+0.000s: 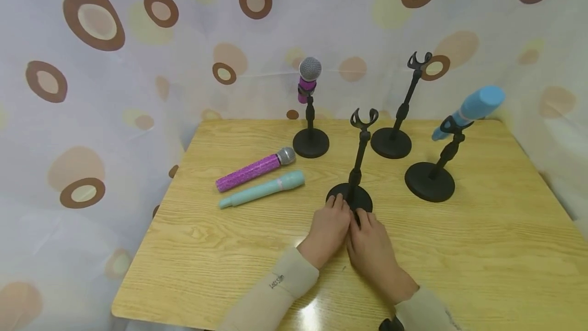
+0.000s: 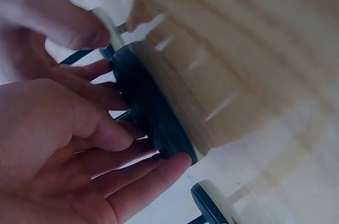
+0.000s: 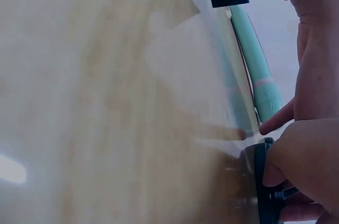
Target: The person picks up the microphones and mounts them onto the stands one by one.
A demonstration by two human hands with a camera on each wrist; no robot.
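A black desktop microphone stand [image 1: 356,178] with an unoccupied clip on top stands upright near the table's middle. My left hand [image 1: 328,229] holds the near left edge of its round base [image 2: 143,97]. Close beside it, my right hand [image 1: 372,246] grips the same base at the near right, with the thumb at the rim in the right wrist view. The two hands almost touch, and they hide part of the base. To the left lie a glittery purple microphone [image 1: 250,171] with a silver head and a mint-green microphone [image 1: 264,189], side by side.
At the back, a stand [image 1: 311,144] bears a purple microphone [image 1: 307,85]. Right of it is a stand [image 1: 391,144] with a bare clip. Further right, another stand [image 1: 429,183] carries a tilted blue microphone [image 1: 475,106]. Patterned curtain [image 1: 184,65] surrounds the wooden table [image 1: 193,254].
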